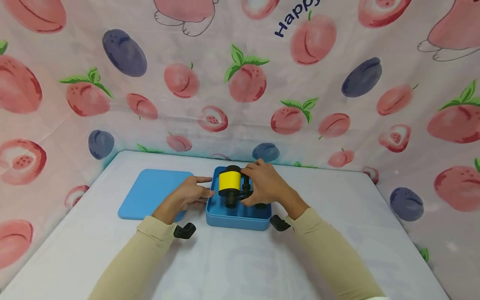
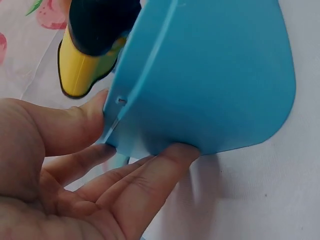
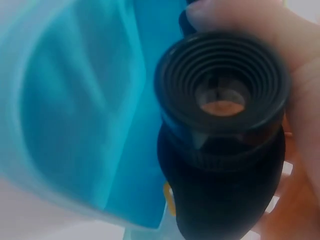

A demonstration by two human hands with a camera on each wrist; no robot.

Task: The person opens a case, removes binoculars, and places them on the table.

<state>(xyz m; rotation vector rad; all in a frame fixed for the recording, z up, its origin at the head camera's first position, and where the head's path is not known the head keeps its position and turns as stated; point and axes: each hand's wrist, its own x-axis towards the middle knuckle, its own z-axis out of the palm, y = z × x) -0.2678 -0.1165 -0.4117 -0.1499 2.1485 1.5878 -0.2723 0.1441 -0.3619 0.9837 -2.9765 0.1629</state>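
Yellow-and-black binoculars (image 1: pixel 229 181) are in my right hand (image 1: pixel 265 181), over the blue box (image 1: pixel 238 221). The right thumb and fingers grip the right-hand barrel; its black eyecup (image 3: pixel 222 82) faces the right wrist camera. My left hand (image 1: pixel 190 191) is at the left side of the box. In the left wrist view, the left thumb touches the rim of the box wall (image 2: pixel 215 75) and the extended fingers press on its outside. The box stands with its inside facing up. Part of the binoculars is hidden behind the right hand.
A flat blue lid (image 1: pixel 157 189) lies on the white table (image 1: pixel 240 262), left of the box and partly under the left forearm. A fruit-patterned cloth (image 1: pixel 213 96) hangs behind the table. Black wrist mounts (image 1: pixel 184 231) stick out from both sleeves near the box.
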